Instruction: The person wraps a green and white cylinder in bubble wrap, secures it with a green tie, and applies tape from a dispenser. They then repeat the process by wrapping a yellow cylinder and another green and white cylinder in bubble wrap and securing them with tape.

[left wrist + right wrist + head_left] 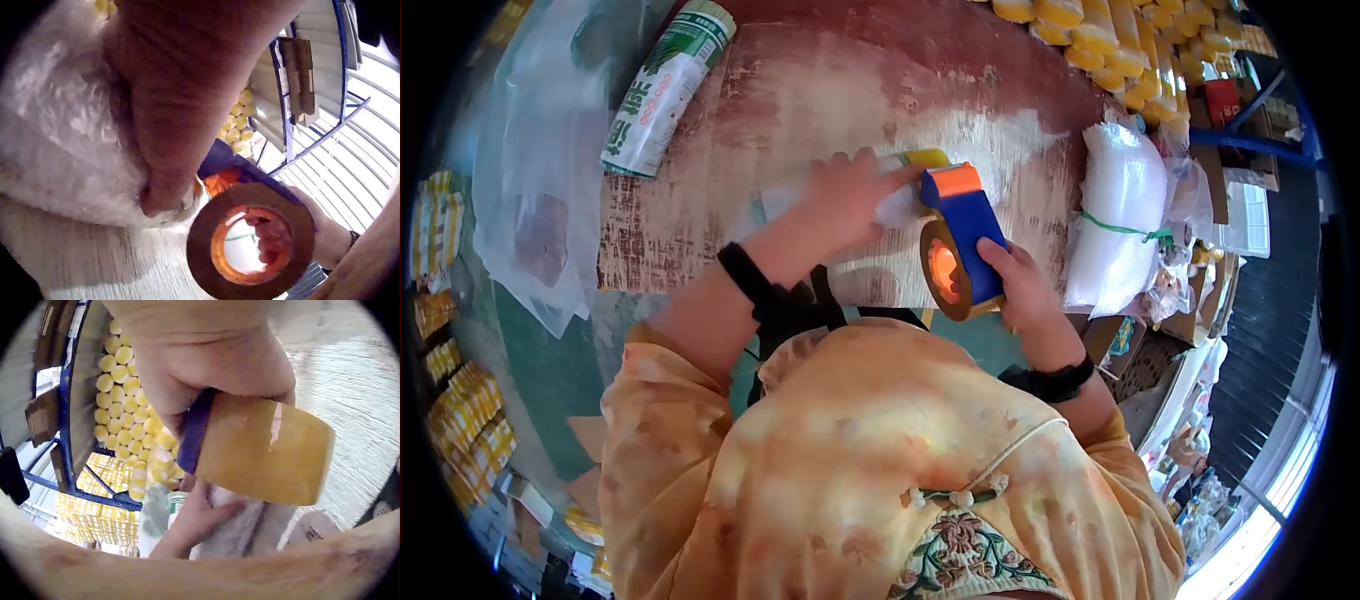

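Observation:
My right hand (1025, 285) holds a blue and orange tape dispenser (972, 235) with a wide roll of brown-yellow tape (269, 450) on it. The thumb lies along the dispenser's blue side. Under my left hand (840, 200) is a bundle in clear, crinkled wrap (62, 119), lying on the table. The left fingers grip over it, and the thumb presses near its end in the left wrist view. A yellow patch (927, 158) shows beside the dispenser's orange head, close to the left fingertips. Part of the bundle is hidden by the left hand.
The worn wooden table (820, 80) bears a green and white printed package (668, 90) at back left. Clear plastic sheeting (540, 170) hangs at the left. A stack of bubble wrap tied with green string (1115, 225) stands right. Yellow-ended rolls (1110, 40) are piled behind.

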Available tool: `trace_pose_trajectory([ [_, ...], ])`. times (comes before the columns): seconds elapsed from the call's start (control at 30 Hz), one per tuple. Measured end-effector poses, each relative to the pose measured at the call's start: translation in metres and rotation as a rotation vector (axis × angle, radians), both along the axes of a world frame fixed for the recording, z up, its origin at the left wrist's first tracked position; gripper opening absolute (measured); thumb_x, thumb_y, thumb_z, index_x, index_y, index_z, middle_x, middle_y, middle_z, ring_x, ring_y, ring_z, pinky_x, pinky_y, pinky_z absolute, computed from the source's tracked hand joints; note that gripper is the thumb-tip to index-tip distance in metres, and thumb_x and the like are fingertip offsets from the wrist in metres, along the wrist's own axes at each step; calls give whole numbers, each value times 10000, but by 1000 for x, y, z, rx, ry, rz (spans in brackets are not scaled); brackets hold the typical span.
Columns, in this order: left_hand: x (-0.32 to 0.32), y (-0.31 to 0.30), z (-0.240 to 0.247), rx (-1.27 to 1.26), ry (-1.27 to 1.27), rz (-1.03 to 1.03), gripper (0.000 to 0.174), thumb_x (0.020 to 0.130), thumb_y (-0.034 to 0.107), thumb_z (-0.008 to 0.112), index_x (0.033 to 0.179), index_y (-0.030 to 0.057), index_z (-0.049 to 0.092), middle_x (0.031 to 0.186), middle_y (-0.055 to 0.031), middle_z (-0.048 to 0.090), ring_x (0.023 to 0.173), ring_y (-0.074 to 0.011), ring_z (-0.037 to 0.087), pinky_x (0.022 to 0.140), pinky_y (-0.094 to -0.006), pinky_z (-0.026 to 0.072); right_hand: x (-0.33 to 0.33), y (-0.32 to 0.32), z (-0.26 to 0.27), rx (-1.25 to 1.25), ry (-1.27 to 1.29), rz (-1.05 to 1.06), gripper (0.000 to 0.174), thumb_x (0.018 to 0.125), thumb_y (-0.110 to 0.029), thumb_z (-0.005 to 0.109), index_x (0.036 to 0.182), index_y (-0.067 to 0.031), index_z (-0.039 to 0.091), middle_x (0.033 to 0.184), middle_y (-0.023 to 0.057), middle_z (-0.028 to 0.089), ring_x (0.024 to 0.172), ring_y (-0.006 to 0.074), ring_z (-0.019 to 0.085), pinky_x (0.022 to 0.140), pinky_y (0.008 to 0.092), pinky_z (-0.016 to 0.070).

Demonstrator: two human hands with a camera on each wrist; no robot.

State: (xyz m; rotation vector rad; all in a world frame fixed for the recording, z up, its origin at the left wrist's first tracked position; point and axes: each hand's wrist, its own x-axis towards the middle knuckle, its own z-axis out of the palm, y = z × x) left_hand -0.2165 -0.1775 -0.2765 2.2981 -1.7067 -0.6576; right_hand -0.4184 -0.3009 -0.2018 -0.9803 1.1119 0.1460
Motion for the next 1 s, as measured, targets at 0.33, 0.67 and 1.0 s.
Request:
trace_pose_trajectory([
  [0.33,31,-13,-15,-4,250,-25,875,630,292,717,1400,366,308,990,-167,531,869,-348,579,772,-393,482,-53,24,-12,82,121,4,324,900,-274,560,1038,18,583,883,61,633,736,150,614,656,278,497],
  [0.67,10,-8,-7,-6,77,-41,873,636,281,732,1392,392,312,1063,-171,517,878,-354,576,759,-419,476,-32,22,-38,95,243,81,370,903,-323,542,1067,3,597,799,110,639,646,194,628,581,309,512],
  [1.0,8,-8,-21,-106,51,-41,878,627,279,736,1392,379,317,999,-180,522,837,-353,579,741,-418,475,-4,-7,-41,306,341,-7,387,896,-326,568,1080,13,565,905,143,645,723,236,651,651,367,556],
])
